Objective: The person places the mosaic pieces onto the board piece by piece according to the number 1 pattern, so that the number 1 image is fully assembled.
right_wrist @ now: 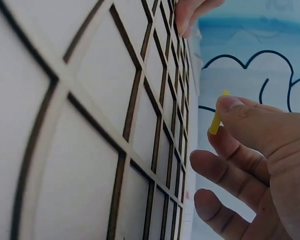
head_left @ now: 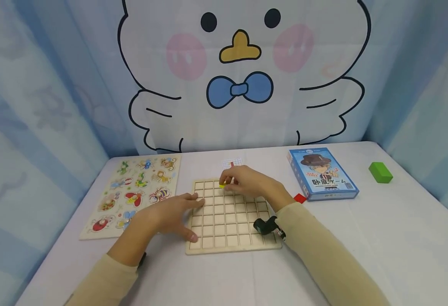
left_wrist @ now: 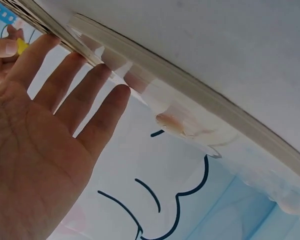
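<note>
My right hand pinches a small flat yellow tile between thumb and index finger, just over the upper part of a wooden grid board. In the right wrist view the tile stands on edge, apart from the board. The other fingers of that hand are loosely bent. My left hand lies along the board's left edge, thumb and fingertips touching it. Its fingers are spread and fairly straight in the left wrist view, holding nothing. Squares bounded by raised strips cover the board.
Left of the grid stands a wooden insect picture board. A small printed grid card lies behind. To the right are a red piece, a blue game box and a green block. A cartoon curtain hangs behind the table.
</note>
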The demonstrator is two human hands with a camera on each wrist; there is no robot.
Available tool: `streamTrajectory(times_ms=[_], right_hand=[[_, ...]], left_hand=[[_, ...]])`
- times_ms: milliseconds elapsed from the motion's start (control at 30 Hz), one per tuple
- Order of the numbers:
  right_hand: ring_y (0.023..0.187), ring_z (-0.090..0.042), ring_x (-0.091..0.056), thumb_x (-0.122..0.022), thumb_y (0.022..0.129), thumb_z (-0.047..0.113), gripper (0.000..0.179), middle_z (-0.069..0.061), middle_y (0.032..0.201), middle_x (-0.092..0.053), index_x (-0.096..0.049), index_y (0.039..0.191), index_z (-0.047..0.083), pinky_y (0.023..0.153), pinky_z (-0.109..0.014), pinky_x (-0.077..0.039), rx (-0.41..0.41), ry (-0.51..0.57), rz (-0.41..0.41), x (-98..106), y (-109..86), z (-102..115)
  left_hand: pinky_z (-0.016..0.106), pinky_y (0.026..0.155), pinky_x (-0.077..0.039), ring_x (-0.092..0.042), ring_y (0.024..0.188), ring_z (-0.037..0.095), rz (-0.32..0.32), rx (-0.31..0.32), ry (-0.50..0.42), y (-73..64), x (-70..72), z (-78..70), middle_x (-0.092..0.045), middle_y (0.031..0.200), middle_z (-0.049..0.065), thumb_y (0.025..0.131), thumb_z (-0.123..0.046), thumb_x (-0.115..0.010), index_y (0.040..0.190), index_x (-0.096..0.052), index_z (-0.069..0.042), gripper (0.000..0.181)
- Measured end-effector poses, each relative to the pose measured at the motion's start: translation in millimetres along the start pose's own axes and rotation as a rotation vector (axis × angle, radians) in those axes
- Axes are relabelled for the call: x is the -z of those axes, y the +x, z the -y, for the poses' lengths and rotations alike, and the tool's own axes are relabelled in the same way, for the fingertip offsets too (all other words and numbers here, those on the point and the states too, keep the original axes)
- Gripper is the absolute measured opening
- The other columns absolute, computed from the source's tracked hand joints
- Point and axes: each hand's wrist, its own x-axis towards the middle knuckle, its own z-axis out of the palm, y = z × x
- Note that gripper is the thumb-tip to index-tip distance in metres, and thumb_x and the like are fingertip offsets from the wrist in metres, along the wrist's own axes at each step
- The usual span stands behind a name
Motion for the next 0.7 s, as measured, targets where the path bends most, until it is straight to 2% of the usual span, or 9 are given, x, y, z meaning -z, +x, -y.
streamTrajectory(times_ms=[100,300,600,700], right_hand=[[0.097,-0.015,-0.063,-0.065,0.103,0.018,0.015,-0.002,0.112,-0.069,-0.070,0.117,0.018,0.090,-0.035,-0.054,-0.026,-0.015,0.020,-5,4.1,3],[0.106,-0.021,-0.063,-0.066,0.102,0.019,0.014,-0.002,0.110,-0.068,-0.071,0.115,0.017,0.095,-0.040,-0.052,-0.040,-0.043,0.012,-15,10.2,7],[0.100,-0.020,-0.062,-0.067,0.101,0.019,0.013,-0.003,0.105,-0.068,-0.072,0.112,0.015,0.091,-0.040,-0.053,-0.046,-0.081,-0.002,-19,17.0,10],[0.102,-0.020,-0.061,-0.067,0.101,0.019,0.017,-0.004,0.109,-0.066,-0.072,0.117,0.015,0.091,-0.039,-0.053,-0.050,-0.084,0.011,-20,16.8,11]], left_hand=[[0.059,0.120,-0.031,-0.027,0.155,0.033,-0.004,0.002,0.000,-0.9,-1.9,1.0,-0.028,0.169,0.004,0.072,-0.056,-0.088,0.159,-0.041,-0.029,0.103],[0.059,0.119,-0.032,-0.028,0.154,0.033,-0.007,0.003,-0.003,-0.8,-3.3,2.3,-0.028,0.169,0.003,0.072,-0.056,-0.089,0.159,-0.041,-0.031,0.102],[0.058,0.120,-0.032,-0.028,0.154,0.031,-0.004,0.001,0.016,1.5,-2.0,4.0,-0.028,0.169,0.001,0.072,-0.058,-0.087,0.158,-0.041,-0.034,0.101],[0.058,0.119,-0.032,-0.029,0.154,0.032,-0.001,0.007,0.013,0.8,-1.9,4.1,-0.028,0.169,0.002,0.072,-0.057,-0.088,0.158,-0.041,-0.034,0.101]])
